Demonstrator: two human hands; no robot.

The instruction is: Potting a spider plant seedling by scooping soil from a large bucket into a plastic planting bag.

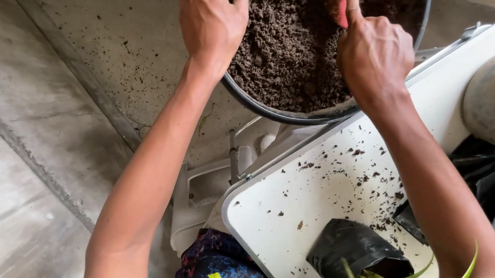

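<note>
Both my arms are bare right up to the elbow, no sleeves, no watch, no gloves. My left hand (211, 18) has no rings; my right hand (375, 52) is the same, knuckles and tendons showing. Down low, my clothing (219, 272) shows dark blue with purple patterning and yellow marks.

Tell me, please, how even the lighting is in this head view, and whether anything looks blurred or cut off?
Head view: soft, even daylight, no harsh glare; the white plastic table top is bright but not blown out. The round black basin of dark soil is cropped at the top edge; the left hand and right hand look sharp.
</note>
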